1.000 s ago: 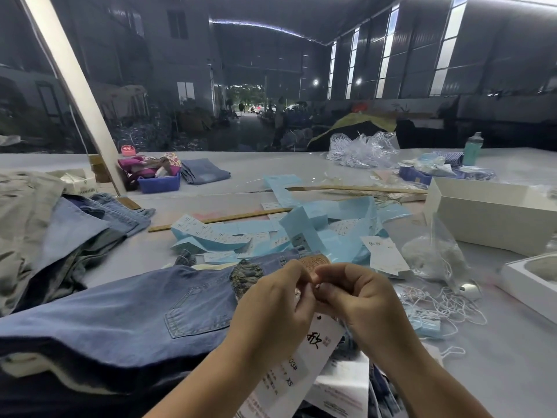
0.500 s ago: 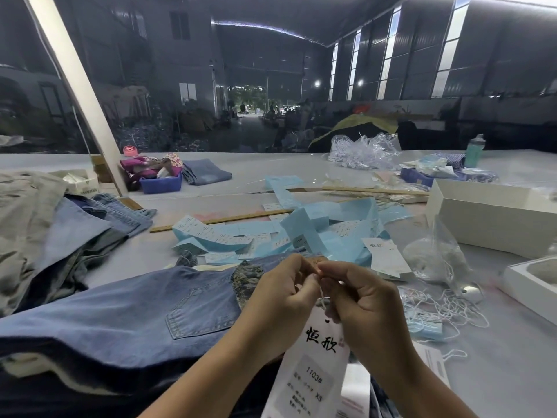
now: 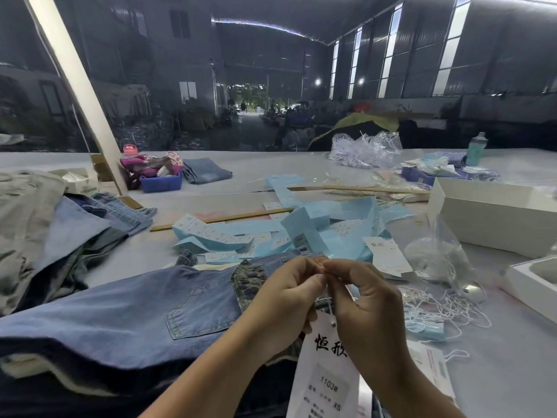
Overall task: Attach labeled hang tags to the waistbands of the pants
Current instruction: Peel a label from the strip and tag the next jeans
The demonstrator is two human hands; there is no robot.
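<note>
Both hands meet at the jeans (image 3: 126, 315) waistband; left hand (image 3: 289, 300) and right hand (image 3: 364, 300) pinch the white string (image 3: 330, 309) of a hang tag (image 3: 325, 378) dangling toward six o'clock; at ten o'clock, a blue bin (image 3: 161, 182) holds bunched cloth.

Over the waistband of the blue jeans (image 3: 126, 315), the left hand (image 3: 283, 300) and right hand (image 3: 366, 300) met fingertip to fingertip, pinching a thin white string (image 3: 331, 310). A white hang tag (image 3: 325, 378) printed "1103#" and "XS" hung from that string, nearer the camera than the jeans. Loose white strings (image 3: 443, 306) lay right of the jeans, pale blue label sheets (image 3: 316, 233) beyond them.
</note>
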